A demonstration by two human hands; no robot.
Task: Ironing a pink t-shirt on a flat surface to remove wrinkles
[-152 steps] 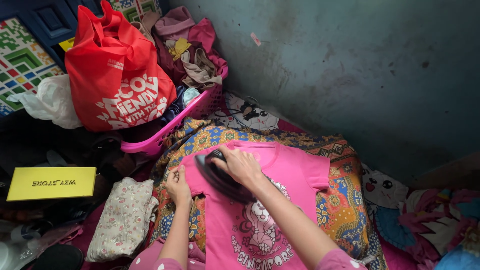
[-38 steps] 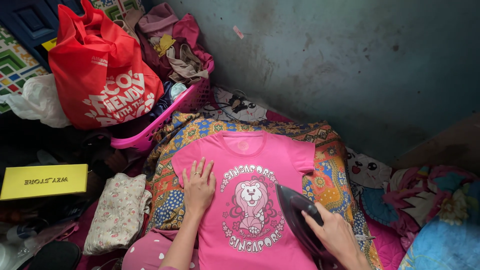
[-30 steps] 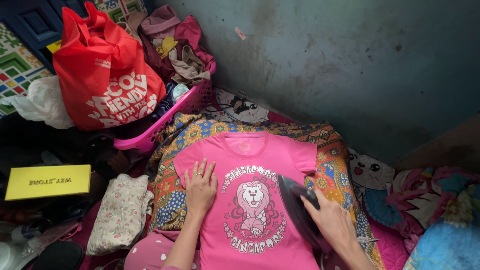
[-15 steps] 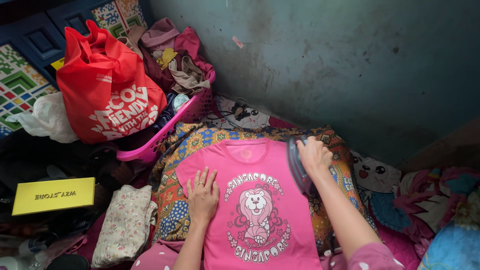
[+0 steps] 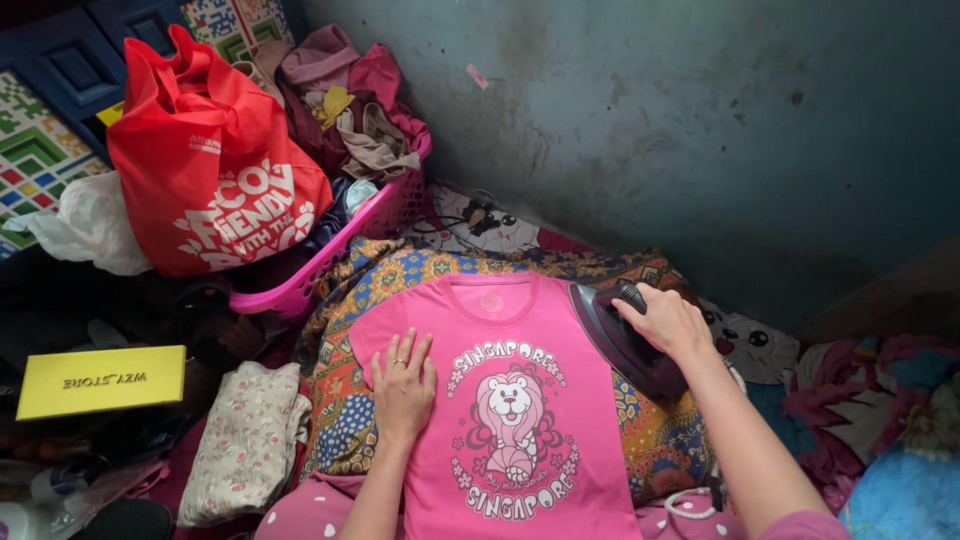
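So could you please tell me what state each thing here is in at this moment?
pink T-shirt: spread flat, print up, on the patterned cloth.
iron: lying over the shirt's sleeve.
right hand: gripping the iron's handle.
left hand: open, palm pressed on the shirt.
pink laundry basket: heaped with clothes.
red bag: upright, bulging.
floral garment: folded.
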